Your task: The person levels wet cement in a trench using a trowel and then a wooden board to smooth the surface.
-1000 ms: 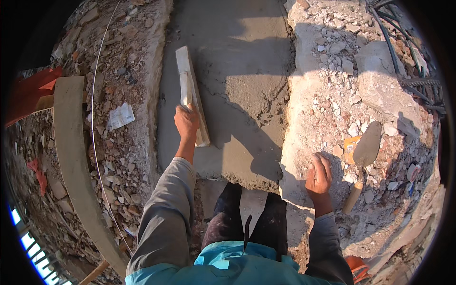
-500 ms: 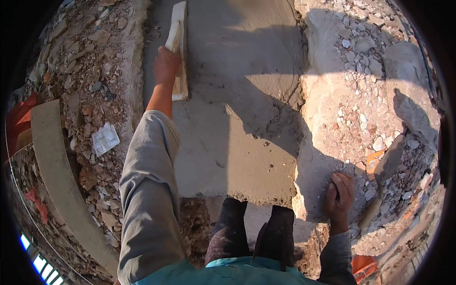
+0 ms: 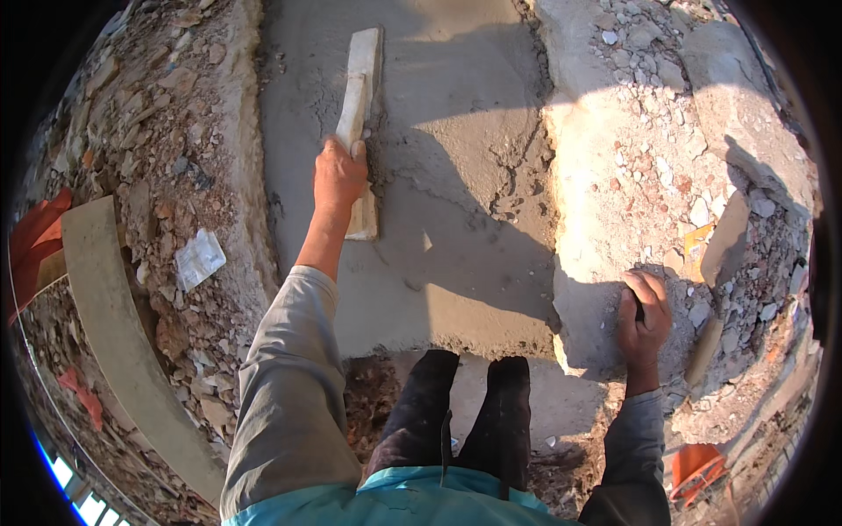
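My left hand (image 3: 340, 180) is closed round the raised handle of a long pale wooden float (image 3: 366, 61). The float lies lengthwise on a strip of wet grey mortar (image 3: 386, 298), pointing away from me. My right hand (image 3: 645, 320) leans on the pale ledge (image 3: 596, 272) at the right, close to its near corner. Its fingers are curled in toward the thumb, with a dark gap between them. Whatever they hold, if anything, is hidden.
Rubble banks both sides. At left lie a long curved-looking board (image 3: 114, 307), a crumpled white wrapper (image 3: 200, 259) and red cloth (image 3: 39, 228). Right of my hand a flat grey blade-like tool (image 3: 726, 237) rests on the stones. My legs (image 3: 421, 421) stand below the mortar's near edge.
The float has come toward me and to the right across the mortar, held in my left hand. My right hand stays on the ledge while the view shifts slightly.
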Demonstrator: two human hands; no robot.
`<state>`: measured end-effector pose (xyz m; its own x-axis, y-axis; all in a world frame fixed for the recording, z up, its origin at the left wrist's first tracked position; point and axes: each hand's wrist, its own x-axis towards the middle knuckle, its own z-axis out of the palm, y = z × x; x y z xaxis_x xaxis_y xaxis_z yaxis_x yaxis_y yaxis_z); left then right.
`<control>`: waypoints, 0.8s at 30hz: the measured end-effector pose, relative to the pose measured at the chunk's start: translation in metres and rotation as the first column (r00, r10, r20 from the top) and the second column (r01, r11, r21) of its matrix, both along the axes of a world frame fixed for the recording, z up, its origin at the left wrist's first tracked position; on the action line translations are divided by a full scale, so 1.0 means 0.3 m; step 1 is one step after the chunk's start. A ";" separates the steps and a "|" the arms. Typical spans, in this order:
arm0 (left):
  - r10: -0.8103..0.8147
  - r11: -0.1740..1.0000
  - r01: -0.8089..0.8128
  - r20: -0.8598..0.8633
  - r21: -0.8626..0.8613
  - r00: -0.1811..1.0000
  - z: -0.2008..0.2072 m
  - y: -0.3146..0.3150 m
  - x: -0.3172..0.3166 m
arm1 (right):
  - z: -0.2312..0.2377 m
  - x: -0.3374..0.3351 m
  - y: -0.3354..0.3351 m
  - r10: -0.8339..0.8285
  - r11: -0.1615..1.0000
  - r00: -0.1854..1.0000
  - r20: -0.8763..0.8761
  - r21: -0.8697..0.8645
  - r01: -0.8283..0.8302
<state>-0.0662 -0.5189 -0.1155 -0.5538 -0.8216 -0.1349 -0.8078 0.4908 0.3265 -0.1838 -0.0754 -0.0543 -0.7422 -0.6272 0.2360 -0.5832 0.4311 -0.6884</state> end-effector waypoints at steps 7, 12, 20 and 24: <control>0.038 0.994 -0.043 0.054 0.103 0.998 0.007 0.247 0.101 | -0.027 -0.001 0.027 0.013 0.998 1.000 0.007 -0.060 -0.013; 0.006 0.976 -0.028 0.104 0.215 0.995 0.047 0.527 0.256 | -0.014 0.002 0.017 0.027 0.993 0.998 0.059 -0.113 -0.020; 0.001 1.000 -0.002 -0.102 -0.011 0.995 0.067 0.100 0.040 | -0.017 -0.002 0.041 -0.011 0.995 0.996 0.087 -0.096 0.020; -0.045 0.980 0.036 -0.043 -0.195 0.998 -0.021 -0.228 -0.161 | -0.014 -0.008 0.015 -0.010 0.995 0.997 0.081 -0.100 0.018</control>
<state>-0.1143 -0.5875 -0.1217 -0.5889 -0.8065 0.0516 -0.7721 0.5803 0.2591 -0.1862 -0.0708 -0.0585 -0.7696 -0.5929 0.2370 -0.5192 0.3649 -0.7728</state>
